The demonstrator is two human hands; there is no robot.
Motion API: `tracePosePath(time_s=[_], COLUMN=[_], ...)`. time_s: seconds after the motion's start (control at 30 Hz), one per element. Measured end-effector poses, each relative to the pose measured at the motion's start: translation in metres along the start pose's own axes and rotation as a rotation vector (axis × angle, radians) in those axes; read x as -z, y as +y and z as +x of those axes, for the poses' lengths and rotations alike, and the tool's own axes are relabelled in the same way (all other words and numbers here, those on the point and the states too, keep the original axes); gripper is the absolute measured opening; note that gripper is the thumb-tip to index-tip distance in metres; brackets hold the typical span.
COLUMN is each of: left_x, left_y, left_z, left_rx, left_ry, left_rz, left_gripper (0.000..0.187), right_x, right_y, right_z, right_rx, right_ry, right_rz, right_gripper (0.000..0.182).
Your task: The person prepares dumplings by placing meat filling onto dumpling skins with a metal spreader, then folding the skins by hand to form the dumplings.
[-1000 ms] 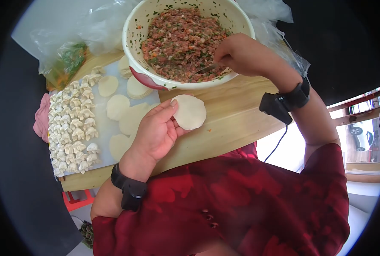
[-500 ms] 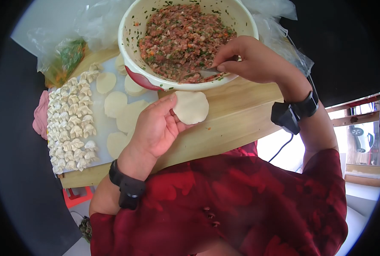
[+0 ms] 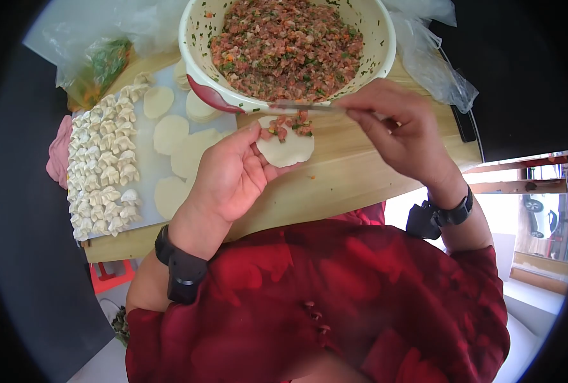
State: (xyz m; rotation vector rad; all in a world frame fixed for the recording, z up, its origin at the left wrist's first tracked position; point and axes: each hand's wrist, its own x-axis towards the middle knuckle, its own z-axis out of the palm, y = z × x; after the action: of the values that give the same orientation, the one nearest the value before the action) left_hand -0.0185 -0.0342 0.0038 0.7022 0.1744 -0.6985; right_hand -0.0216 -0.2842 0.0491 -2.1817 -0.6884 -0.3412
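A round dumpling wrapper [image 3: 285,150] lies across the fingers of my left hand [image 3: 230,173], pinched at its left edge by the thumb. Meat filling [image 3: 289,126] with green bits sits on the wrapper's upper part. My right hand [image 3: 396,124] grips the handle end of a thin metal utensil [image 3: 306,106], smeared by motion, which is held level just above the filling. Right behind it stands a large white bowl [image 3: 386,45] with a red handle, full of minced meat mixture [image 3: 290,48]. Its near rim is close to the wrapper.
Rows of folded dumplings [image 3: 105,163] cover the left of a white board [image 3: 145,153], with flat wrappers [image 3: 170,134] beside them. Plastic bags [image 3: 418,51] flank the bowl, one holding greens [image 3: 108,67]. A pink cloth [image 3: 59,153] hangs at the table's left edge.
My right hand has drawn the utensil out of the bowl, down and toward me over the wrapper. Filling now lies on the wrapper, which was bare before. My left hand keeps its hold.
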Motion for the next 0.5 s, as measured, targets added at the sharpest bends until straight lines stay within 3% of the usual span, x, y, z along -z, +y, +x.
tracePosePath(time_s=[0.23, 0.5], left_x=[-0.016, -0.019], left_y=[-0.006, -0.015], left_z=[0.0, -0.001], left_rx=[-0.057, -0.018], left_ry=[0.114, 0.082], left_rz=[-0.002, 0.001], left_gripper=[0.039, 0.04], right_x=[-0.008, -0.024], right_y=[0.005, 0.009], right_z=[-0.028, -0.038], right_rx=[-0.069, 0.021], right_ry=[0.128, 0.059], right_rz=[-0.167, -0.051], right_gripper=[0.019, 0.026])
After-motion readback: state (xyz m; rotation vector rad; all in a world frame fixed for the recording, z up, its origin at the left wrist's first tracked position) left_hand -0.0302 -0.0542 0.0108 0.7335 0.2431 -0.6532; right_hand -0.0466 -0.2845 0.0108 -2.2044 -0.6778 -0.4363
